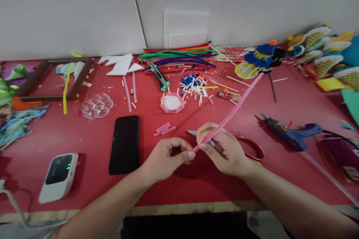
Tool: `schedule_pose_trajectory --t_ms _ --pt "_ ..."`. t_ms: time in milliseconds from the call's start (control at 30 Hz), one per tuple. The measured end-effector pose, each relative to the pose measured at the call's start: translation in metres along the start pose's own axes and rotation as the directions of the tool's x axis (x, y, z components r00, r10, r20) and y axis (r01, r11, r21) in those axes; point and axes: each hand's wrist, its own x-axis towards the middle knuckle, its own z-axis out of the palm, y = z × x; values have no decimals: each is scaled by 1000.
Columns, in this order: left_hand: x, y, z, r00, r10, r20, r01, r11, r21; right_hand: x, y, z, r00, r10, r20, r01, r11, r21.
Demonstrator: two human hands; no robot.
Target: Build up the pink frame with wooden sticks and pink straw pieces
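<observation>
A long pink straw [235, 108] slants from the middle of the red table [196, 179] up toward the right. My right hand [224, 151] is closed round its lower part and also holds red-handled scissors [254, 148], whose blade tip pokes out to the left. My left hand [168, 157] pinches the straw's near end with thumb and fingertip. Several cut pink pieces [164, 129] lie just beyond my hands.
A black phone [125, 143] and a white device [58, 176] lie to the left. A blue glue gun [291, 134] lies right. Farther back are a pink dish [172, 102], a clear palette [97, 105], a utility knife [158, 75], coloured straws [179, 55] and paper crafts [322, 52].
</observation>
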Motion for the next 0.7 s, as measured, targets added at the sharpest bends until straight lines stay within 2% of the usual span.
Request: schedule_pose_trajectory --t_ms 233,400,567,700 --pt "2 -1 2 995 102 -7 -101 994 41 -1 2 0 999 13 -53 -12 1000 27" --pt "4 0 2 995 96 -17 -93 990 103 -1 3 -1 998 14 -66 -12 999 32" --pt "4 -3 -2 994 113 3 -112 982 151 -1 2 1 998 -59 7 59 998 -11" --pt "6 -4 -6 989 134 63 -141 984 112 -1 2 3 995 -90 37 90 996 12"
